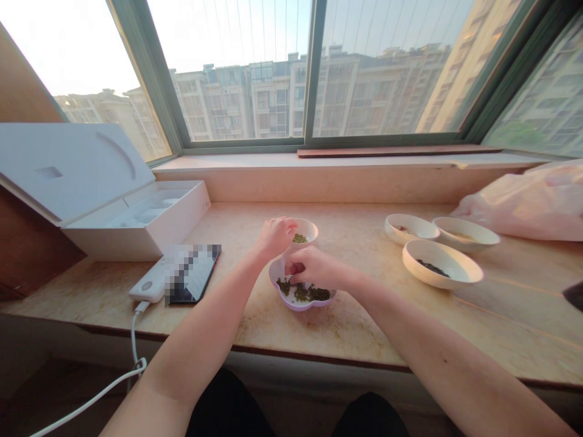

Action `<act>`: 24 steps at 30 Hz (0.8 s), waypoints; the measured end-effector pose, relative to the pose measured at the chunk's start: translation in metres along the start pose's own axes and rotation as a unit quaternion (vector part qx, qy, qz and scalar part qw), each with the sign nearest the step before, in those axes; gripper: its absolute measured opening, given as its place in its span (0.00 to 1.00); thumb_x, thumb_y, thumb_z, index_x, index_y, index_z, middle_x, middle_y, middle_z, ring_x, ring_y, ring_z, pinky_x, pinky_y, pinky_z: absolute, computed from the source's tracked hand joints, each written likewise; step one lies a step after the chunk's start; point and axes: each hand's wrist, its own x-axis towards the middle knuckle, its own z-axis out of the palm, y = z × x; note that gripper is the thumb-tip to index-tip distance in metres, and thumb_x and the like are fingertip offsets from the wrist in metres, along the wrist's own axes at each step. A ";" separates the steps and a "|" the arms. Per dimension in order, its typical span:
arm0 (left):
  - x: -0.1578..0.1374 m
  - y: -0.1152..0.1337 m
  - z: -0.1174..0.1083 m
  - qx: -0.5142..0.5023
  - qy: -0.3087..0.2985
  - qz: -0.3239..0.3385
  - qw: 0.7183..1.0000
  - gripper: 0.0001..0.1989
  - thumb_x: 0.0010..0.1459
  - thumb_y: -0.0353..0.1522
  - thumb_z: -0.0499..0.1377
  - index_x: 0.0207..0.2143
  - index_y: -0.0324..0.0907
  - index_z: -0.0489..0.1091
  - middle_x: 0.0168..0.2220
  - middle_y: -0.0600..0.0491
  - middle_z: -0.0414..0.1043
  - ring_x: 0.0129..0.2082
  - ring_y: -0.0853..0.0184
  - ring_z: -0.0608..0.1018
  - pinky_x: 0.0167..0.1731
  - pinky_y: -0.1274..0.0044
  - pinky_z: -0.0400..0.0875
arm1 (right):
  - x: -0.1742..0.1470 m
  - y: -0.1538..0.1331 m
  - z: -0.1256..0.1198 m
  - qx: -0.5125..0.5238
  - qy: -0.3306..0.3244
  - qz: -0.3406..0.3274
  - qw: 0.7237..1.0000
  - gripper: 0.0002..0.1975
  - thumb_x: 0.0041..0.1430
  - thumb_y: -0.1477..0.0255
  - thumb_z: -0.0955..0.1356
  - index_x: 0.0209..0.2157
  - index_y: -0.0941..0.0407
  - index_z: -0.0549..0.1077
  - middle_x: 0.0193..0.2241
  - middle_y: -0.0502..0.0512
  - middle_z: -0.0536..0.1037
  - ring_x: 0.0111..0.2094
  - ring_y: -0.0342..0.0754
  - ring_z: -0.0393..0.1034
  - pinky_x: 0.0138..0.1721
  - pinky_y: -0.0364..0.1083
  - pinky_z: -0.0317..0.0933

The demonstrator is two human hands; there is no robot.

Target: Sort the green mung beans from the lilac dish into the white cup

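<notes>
White box cut off at left, left hand hiding part of a bowl of small green beans, grip impossible to tell, lavender dish just nearer, right hand dipped inside, pinching or not unclear, pale bag cropped at right.

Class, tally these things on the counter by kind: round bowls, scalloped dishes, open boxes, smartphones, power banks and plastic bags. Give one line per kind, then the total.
Round bowls: 4
Scalloped dish: 1
Open white box: 1
Smartphone: 1
White power bank: 1
Plastic bag: 1
Total: 9
</notes>
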 end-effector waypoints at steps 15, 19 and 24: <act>0.004 -0.001 -0.001 -0.047 0.017 0.000 0.999 0.11 0.63 0.29 0.56 0.41 0.42 0.79 0.44 0.50 0.81 0.42 0.64 0.80 0.48 0.74 0.72 | 0.001 -0.006 -0.008 0.306 0.050 0.061 0.949 0.07 0.50 0.74 0.72 0.34 0.56 0.79 0.30 0.51 0.81 0.31 0.44 0.73 0.37 0.45 0.68; 0.001 0.002 -0.006 -0.058 0.013 0.017 0.998 0.11 0.61 0.29 0.56 0.40 0.40 0.79 0.40 0.49 0.81 0.38 0.65 0.80 0.44 0.74 0.73 | -0.001 -0.008 -0.013 0.391 0.055 0.073 0.916 0.11 0.47 0.71 0.76 0.36 0.55 0.79 0.33 0.51 0.80 0.31 0.43 0.73 0.34 0.43 0.68; -0.003 0.005 -0.011 -0.072 -0.019 0.079 0.994 0.08 0.55 0.30 0.60 0.36 0.39 0.78 0.36 0.49 0.80 0.34 0.65 0.78 0.37 0.75 0.71 | -0.006 -0.016 -0.025 0.497 0.084 0.048 0.862 0.15 0.41 0.73 0.80 0.34 0.54 0.79 0.34 0.48 0.78 0.33 0.42 0.73 0.37 0.43 0.69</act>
